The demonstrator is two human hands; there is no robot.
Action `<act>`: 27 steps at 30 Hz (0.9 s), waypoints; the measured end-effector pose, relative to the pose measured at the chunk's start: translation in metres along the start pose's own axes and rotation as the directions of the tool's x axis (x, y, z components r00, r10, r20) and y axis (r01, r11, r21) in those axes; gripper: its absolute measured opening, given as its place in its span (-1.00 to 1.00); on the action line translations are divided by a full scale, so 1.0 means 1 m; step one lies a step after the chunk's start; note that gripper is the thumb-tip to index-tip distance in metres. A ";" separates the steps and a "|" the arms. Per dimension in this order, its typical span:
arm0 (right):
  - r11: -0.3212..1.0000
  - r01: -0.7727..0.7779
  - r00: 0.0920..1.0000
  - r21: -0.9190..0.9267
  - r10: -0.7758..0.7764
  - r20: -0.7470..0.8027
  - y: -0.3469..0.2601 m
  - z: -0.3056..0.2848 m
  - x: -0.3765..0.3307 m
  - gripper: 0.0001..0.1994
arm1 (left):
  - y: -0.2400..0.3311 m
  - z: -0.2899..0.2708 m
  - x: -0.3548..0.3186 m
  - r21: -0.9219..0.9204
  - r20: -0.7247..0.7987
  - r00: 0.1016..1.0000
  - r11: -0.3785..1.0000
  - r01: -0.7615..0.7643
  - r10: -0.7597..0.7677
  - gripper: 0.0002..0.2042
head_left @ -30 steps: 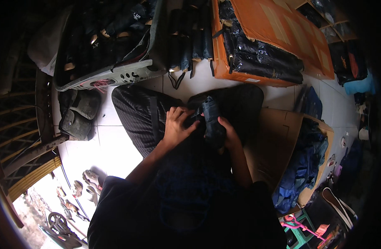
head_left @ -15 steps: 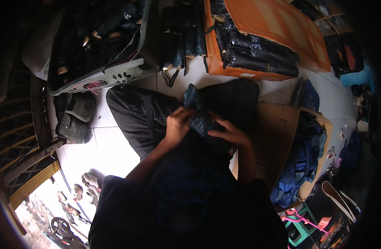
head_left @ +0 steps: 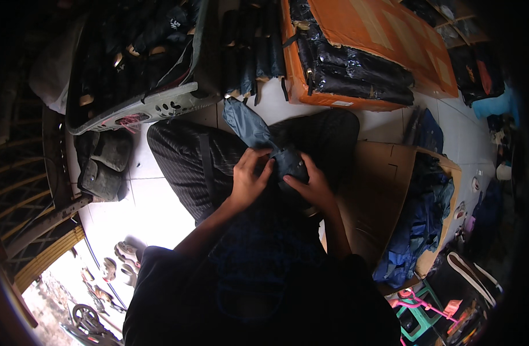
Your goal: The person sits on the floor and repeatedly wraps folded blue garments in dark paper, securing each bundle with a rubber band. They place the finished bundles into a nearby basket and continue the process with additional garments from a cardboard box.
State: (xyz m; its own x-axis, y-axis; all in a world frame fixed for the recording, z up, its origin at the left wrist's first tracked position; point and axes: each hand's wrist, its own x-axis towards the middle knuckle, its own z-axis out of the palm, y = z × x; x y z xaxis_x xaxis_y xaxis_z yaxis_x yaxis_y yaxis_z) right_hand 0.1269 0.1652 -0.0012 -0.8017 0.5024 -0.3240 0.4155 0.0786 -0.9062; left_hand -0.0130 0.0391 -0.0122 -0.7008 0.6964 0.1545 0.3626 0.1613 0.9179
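A plastic crate (head_left: 160, 106) of goods sat front-left, a packed carton (head_left: 356, 101) front-right, an open cardboard box (head_left: 391, 173) of fabric at the right.

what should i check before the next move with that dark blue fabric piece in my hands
1. Left hand has a grip on the dark blue fabric piece: ok, fingers close on its bunched part.
2. Right hand holds the bundled end: ok, palm wraps it from the right.
3. Loose end free: ok, it trails up-left over the striped trouser leg, apart from the grey plastic basket.
4. Fold neat inside the bundle: cannot tell, the hands cover it.
5. Open brown cardboard box with blue fabric at the right within reach: ok, it sits beside the right forearm.
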 end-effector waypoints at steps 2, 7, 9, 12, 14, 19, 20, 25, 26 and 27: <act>1.000 0.003 0.997 0.009 -0.002 -0.082 -0.001 0.009 0.000 -0.32 | 0.003 0.001 0.002 -0.022 -0.011 1.000 1.000 -0.023 0.023 -0.89; 0.994 0.103 0.973 0.038 -0.093 -0.212 -0.011 0.026 -0.002 -0.29 | 0.003 0.005 0.008 -0.152 -0.141 0.986 0.986 0.066 -0.088 -0.87; 0.984 0.176 0.957 0.030 -0.164 -0.241 -0.014 0.031 -0.001 -0.29 | 0.001 0.006 0.005 -0.440 -0.062 0.900 0.821 0.363 -0.431 -0.67; 0.972 0.234 0.938 0.019 -0.221 -0.266 -0.020 0.033 -0.001 -0.29 | 0.008 0.009 0.015 -0.738 -0.108 0.868 0.624 0.257 -0.484 -0.54; 0.958 0.283 0.919 -0.036 -0.282 -0.276 -0.022 0.032 0.000 -0.30 | 0.016 0.004 0.017 -0.823 0.041 0.859 0.471 0.319 -0.511 -0.59; 0.956 0.295 0.929 0.005 -0.285 -0.237 -0.026 0.030 -0.001 -0.31 | 0.003 -0.007 0.010 -0.807 0.306 0.888 0.401 0.433 -0.343 -0.69; 0.960 0.278 0.938 0.028 -0.265 -0.223 -0.028 0.030 -0.001 -0.31 | 0.003 -0.009 0.010 -0.801 0.333 0.887 0.400 0.445 -0.319 -0.69; 0.964 0.265 0.948 0.004 -0.260 -0.184 -0.027 0.031 -0.004 -0.28 | -0.004 -0.013 0.001 -0.704 0.398 0.875 0.519 0.484 -0.275 -0.65; 0.971 0.239 0.958 -0.001 -0.236 -0.165 -0.026 0.033 -0.006 -0.26 | -0.004 -0.013 0.001 -0.696 0.396 0.872 0.526 0.489 -0.287 -0.65; 0.969 0.242 0.955 -0.048 -0.247 -0.165 -0.027 0.036 -0.006 -0.26 | -0.001 -0.012 0.002 -0.734 0.376 0.874 0.476 0.484 -0.309 -0.64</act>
State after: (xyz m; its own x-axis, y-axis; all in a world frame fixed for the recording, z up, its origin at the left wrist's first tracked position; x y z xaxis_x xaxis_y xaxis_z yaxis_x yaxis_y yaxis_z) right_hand 0.1049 0.1292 0.0160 -0.7973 0.6022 -0.0408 0.2291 0.2394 -0.9435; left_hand -0.0218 0.0318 -0.0089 -0.4935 0.8215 -0.2857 -0.6176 -0.0997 0.7801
